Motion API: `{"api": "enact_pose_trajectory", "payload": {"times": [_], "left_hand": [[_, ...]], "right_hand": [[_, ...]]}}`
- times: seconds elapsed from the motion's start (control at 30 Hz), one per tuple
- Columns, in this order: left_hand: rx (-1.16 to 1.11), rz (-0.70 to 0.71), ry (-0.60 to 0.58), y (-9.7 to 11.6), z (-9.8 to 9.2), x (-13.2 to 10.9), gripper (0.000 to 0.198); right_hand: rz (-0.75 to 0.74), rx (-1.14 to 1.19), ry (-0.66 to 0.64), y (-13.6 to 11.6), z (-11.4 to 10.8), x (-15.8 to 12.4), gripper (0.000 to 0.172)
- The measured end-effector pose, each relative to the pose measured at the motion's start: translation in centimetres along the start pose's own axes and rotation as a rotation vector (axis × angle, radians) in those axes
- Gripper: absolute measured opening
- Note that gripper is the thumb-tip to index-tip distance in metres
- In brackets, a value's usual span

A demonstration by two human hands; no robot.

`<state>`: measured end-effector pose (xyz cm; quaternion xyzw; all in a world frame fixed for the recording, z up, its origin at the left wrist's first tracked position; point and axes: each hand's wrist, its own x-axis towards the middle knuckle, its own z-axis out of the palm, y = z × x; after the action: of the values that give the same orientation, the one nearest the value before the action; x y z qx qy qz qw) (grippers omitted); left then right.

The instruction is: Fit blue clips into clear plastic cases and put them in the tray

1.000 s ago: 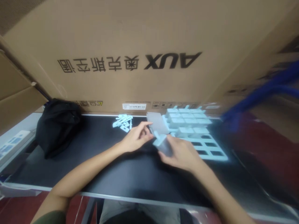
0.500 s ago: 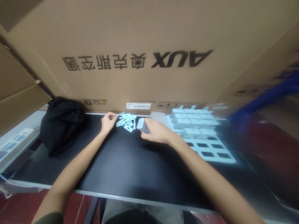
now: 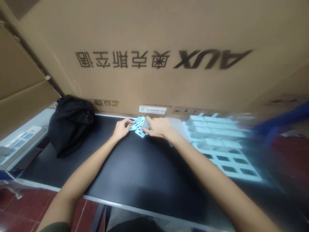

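Both my hands reach to a small pile of pale blue plastic pieces [image 3: 138, 125] at the far edge of the black table [image 3: 135, 170]. My left hand [image 3: 122, 128] rests at the pile's left side, fingers curled onto a piece. My right hand [image 3: 158, 127] is closed round a small grey block [image 3: 146, 124], pressed against the pile's right side. A grey flat piece [image 3: 178, 125] lies just right of that hand.
A pale blue moulded tray [image 3: 224, 145] with several filled and open slots lies at the right. A black bag [image 3: 71, 124] sits at the left. A big brown cardboard box [image 3: 154, 54] walls the back. A white power strip [image 3: 23, 137] lies far left. Something blue [image 3: 282, 120] is blurred at the right.
Both hands moved from the table's middle near the tray to the far pile. My right hand carried the grey block along, and the view swung left.
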<state>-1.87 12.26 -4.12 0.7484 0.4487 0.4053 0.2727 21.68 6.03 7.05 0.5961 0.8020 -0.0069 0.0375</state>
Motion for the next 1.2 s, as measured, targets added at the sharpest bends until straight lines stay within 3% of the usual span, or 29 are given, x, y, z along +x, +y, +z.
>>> {"api": "enact_pose_trajectory", "payload": {"times": [0.2, 0.33, 0.4, 0.57, 0.63, 0.73, 0.87, 1.03, 1.2], "left_hand": [[-0.044, 0.017, -0.068, 0.0, 0.1, -0.3, 0.019], [-0.084, 0.025, -0.087, 0.3, 0.1, -0.2, 0.021], [-0.120, 0.020, 0.009, 0.4, -0.3, -0.1, 0.021], [-0.006, -0.068, 0.534, -0.1, -3.9, 0.0, 0.012], [0.101, -0.074, 0.597, -0.7, -5.8, -0.2, 0.013], [0.274, -0.027, 0.500, -1.4, -7.7, -0.7, 0.016], [0.475, 0.022, 0.273, -1.7, -8.0, -0.9, 0.018], [0.596, -0.010, 0.198, -1.9, -7.3, -0.7, 0.016], [0.670, -0.049, 0.234, -1.8, -7.0, -0.6, 0.013]], "right_hand": [[0.098, -0.003, 0.001, -0.4, 0.4, 0.7, 0.080], [0.130, 0.060, 0.068, -1.2, -0.7, 0.6, 0.067], [0.098, 0.098, 0.117, -2.0, -1.4, 0.9, 0.057], [-0.134, 0.130, 0.220, -5.5, -1.4, 4.1, 0.044], [-0.222, 0.098, 0.258, -7.2, -0.6, 5.9, 0.043], [-0.304, 0.077, 0.281, -9.5, 0.8, 8.5, 0.042], [-0.374, 0.068, 0.272, -10.5, 2.0, 10.1, 0.039], [-0.415, 0.082, 0.279, -7.7, 2.1, 8.7, 0.038], [-0.501, 0.122, 0.113, -4.9, 2.1, 6.4, 0.023]]}}
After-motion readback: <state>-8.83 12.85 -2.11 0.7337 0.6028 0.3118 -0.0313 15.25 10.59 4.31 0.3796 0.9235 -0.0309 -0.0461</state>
